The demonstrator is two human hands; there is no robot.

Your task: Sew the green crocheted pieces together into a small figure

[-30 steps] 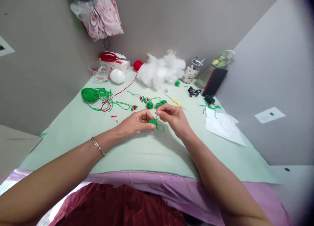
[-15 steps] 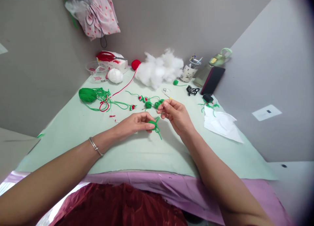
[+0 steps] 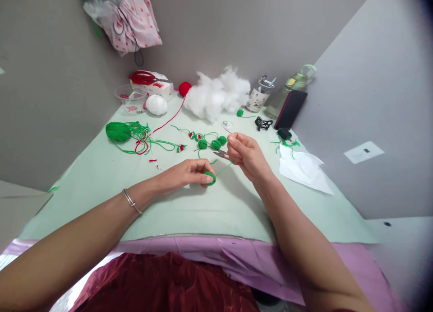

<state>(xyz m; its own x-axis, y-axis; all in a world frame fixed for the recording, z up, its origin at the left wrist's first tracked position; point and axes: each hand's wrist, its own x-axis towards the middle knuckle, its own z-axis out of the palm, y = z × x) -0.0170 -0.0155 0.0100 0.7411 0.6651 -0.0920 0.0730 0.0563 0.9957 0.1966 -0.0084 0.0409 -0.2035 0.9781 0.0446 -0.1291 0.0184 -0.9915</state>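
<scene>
My left hand (image 3: 194,173) pinches a small green crocheted piece (image 3: 211,179) between thumb and fingers, just above the table. From that piece a green yarn strand (image 3: 223,169) runs taut up to my right hand (image 3: 244,150), whose fingers are closed on its end. Whether a needle is in those fingers is hidden. Small scissor-like blades (image 3: 221,154) show beside the right fingertips; I cannot tell if they lie on the table or are held. Just beyond lie several small green crocheted balls (image 3: 216,144) and red, white and green pieces (image 3: 181,148).
A green yarn ball (image 3: 117,132) with tangled strands lies left. Behind are white yarn (image 3: 156,104), red yarn (image 3: 184,88), red-handled scissors (image 3: 144,77) and fluffy stuffing (image 3: 216,95). On the right are a pen cup (image 3: 257,100), phone (image 3: 291,109), black hair clip (image 3: 263,123) and white paper (image 3: 302,169).
My right hand has moved slightly right, and the strand is now stretched between both hands. Loops that hung by the green piece are gone. The blades have come into view.
</scene>
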